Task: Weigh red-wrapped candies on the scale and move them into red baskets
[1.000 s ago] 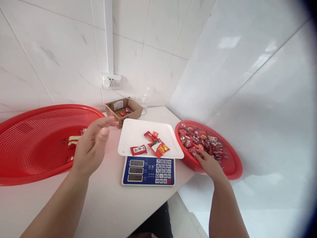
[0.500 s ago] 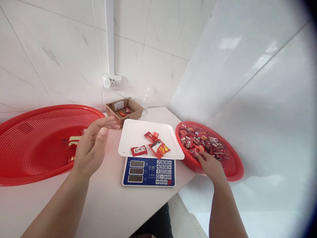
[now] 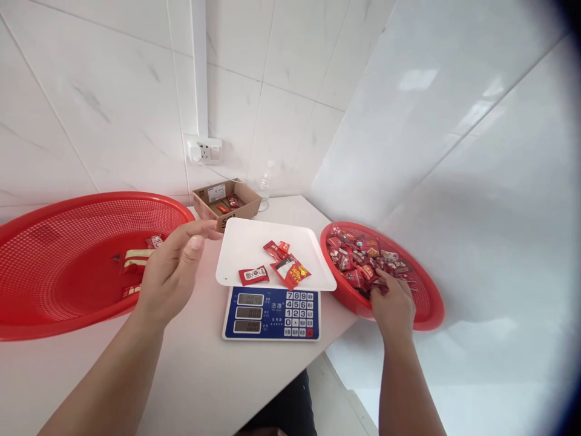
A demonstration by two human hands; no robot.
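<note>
A blue scale (image 3: 271,312) carries a white tray (image 3: 245,245) with several red snack packets (image 3: 290,270). My left hand (image 3: 175,269) hovers open between the big red basket (image 3: 54,284) and the tray, fingers loosely spread, holding nothing. My right hand (image 3: 393,303) reaches into the small red basket (image 3: 429,309), fingers curled down among the many red packets (image 3: 363,257); whether it grips one is hidden.
A brown cardboard box (image 3: 227,201) with a few packets stands at the back by the wall, a clear plastic bottle (image 3: 266,180) beside it. A wall socket (image 3: 204,149) sits above. The big basket holds a few packets (image 3: 136,259). The table edge runs just right of the scale.
My right hand has moved from the small basket's near rim further in, over the packets, and its fingers have curled. My left hand has barely shifted.
</note>
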